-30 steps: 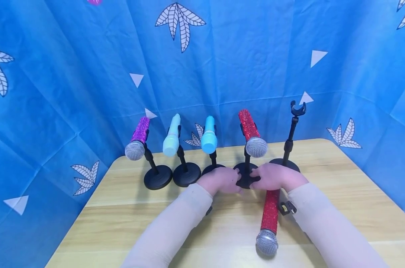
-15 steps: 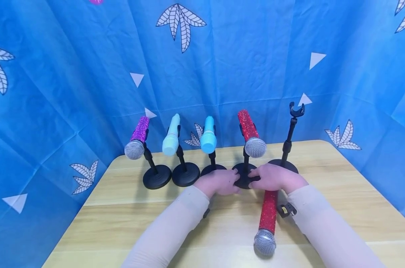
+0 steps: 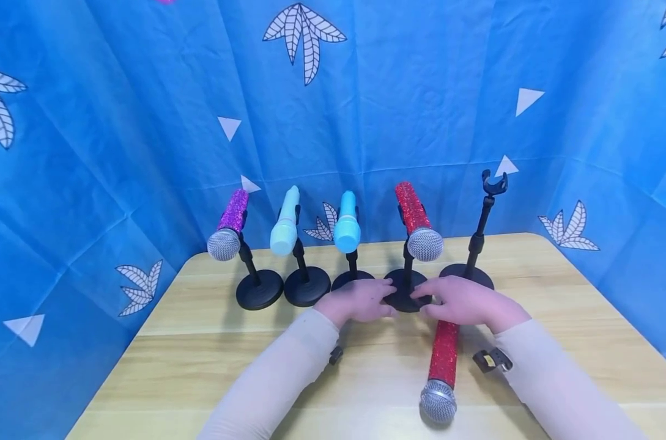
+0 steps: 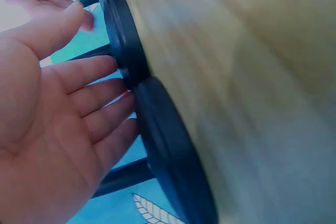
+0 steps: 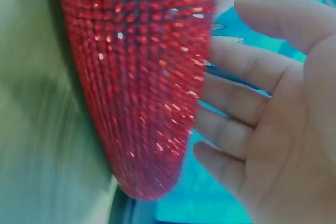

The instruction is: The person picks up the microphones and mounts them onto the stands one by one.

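My left hand [image 3: 362, 299] is held with its fingers straight, their tips at the left side of the round black base [image 3: 407, 301] of a microphone stand. In the left wrist view its fingertips meet the edges of two neighbouring bases [image 4: 170, 145]. On that stand sits a red glittery microphone [image 3: 412, 208], its silver mesh head tilted down toward me. My right hand [image 3: 465, 300], fingers loosely extended, is at the base's right side; contact is unclear. Beneath it a second red glittery microphone [image 3: 444, 357] lies on the table, its tail end hidden in the head view.
Left of the hands, a purple microphone [image 3: 233, 211], a pale mint one [image 3: 285, 223] and a blue one [image 3: 347, 223] rest on black stands in a row. A bare black stand [image 3: 477, 244] is at the right. Blue curtain [image 3: 421, 122] encloses the wooden table [image 3: 200, 366].
My right hand has drawn slightly right and toward me from the base. The left hand stays nearly in place at the base's left side. The microphones keep their places.
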A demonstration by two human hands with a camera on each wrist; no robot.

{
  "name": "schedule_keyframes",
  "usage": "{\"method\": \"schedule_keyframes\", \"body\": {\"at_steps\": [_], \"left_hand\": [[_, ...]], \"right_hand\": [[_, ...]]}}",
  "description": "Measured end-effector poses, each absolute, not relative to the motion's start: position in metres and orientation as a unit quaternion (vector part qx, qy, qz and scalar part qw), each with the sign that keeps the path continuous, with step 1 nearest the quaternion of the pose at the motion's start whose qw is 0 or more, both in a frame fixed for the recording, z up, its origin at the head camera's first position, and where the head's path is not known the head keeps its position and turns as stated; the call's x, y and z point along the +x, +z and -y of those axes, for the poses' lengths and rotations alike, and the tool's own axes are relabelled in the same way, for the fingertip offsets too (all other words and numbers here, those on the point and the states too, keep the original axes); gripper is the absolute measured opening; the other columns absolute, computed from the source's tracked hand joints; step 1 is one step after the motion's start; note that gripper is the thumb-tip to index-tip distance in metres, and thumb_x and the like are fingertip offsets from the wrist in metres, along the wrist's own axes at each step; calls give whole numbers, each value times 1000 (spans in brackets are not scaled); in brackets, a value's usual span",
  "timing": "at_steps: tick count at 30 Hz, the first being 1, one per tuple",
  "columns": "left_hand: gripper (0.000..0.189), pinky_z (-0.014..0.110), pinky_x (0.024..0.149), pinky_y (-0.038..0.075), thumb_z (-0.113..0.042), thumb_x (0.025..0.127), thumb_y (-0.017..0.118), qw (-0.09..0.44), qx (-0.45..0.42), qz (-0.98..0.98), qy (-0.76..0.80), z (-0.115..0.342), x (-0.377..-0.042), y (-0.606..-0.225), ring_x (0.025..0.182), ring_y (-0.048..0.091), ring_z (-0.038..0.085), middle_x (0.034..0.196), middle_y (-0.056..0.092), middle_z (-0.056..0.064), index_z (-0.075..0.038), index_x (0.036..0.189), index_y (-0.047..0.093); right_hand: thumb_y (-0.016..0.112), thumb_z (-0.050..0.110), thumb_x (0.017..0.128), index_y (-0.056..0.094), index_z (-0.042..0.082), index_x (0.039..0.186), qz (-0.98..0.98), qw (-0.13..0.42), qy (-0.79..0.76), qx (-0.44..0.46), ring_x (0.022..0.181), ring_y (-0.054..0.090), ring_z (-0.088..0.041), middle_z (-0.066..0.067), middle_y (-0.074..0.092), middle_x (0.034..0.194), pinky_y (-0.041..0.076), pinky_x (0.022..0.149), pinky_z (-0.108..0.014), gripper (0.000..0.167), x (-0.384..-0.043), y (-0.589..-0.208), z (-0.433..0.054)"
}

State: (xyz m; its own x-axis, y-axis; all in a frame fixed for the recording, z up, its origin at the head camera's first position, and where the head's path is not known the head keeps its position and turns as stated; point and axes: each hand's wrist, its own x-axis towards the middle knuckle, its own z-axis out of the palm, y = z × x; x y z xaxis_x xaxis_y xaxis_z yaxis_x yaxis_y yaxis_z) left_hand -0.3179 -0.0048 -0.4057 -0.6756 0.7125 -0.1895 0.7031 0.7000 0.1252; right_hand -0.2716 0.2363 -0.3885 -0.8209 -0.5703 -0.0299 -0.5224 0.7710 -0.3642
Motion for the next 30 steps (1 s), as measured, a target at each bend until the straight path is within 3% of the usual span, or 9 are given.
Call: {"method": "schedule_keyframes", "body": {"at_steps": [5, 11, 13, 18, 25, 30], "left_hand": [[49, 29, 112, 36, -43, 102, 58, 70, 390, -916, 59, 5, -316, -408, 136, 49, 16, 145, 56, 1, -14, 142, 59], [43, 31, 109, 40, -40, 102, 59, 60, 391, -914, 92, 0, -313, -399, 131, 54, 15, 138, 62, -2, -17, 139, 62], [42, 32, 108, 41, -39, 102, 58, 65, 394, -911, 102, -4, -312, -396, 130, 54, 15, 138, 62, -3, -18, 139, 62], [45, 33, 108, 41, -37, 104, 56, 85, 405, -901, 128, -16, -309, -390, 132, 53, 16, 142, 59, -3, -19, 145, 56], [53, 31, 108, 41, -40, 104, 56, 101, 417, -887, 172, -34, -301, -389, 132, 51, 10, 146, 55, -6, -24, 153, 45], [60, 30, 106, 43, -42, 102, 59, 126, 397, -889, 190, -56, -301, -385, 123, 56, 5, 137, 61, -5, -29, 157, 37]], "right_hand": [[67, 5, 87, 77, 28, 114, -934, 44, -150, -322, 132, 52, -35, -1, 65, 131, 46, 101, -55, 37, -249, -379, -242], [72, -5, 80, 76, 31, 115, -923, 86, -103, -360, 131, 52, -36, 3, 67, 124, 46, 101, -57, 50, -227, -378, -243], [76, -7, 77, 76, 30, 113, -918, 77, -86, -378, 128, 55, -37, 4, 68, 120, 45, 102, -58, 51, -223, -381, -243], [84, -4, 70, 74, 32, 104, -919, 16, -52, -390, 112, 61, -27, 10, 67, 105, 47, 98, -55, 51, -219, -388, -247], [89, 6, 70, 66, 39, 97, -932, 42, -87, -349, 94, 56, -12, 18, 58, 98, 52, 82, -44, 48, -215, -381, -271], [85, 8, 74, 60, 38, 102, -928, 40, -172, -327, 91, 57, -9, 19, 58, 99, 53, 78, -37, 48, -216, -362, -305]]}}
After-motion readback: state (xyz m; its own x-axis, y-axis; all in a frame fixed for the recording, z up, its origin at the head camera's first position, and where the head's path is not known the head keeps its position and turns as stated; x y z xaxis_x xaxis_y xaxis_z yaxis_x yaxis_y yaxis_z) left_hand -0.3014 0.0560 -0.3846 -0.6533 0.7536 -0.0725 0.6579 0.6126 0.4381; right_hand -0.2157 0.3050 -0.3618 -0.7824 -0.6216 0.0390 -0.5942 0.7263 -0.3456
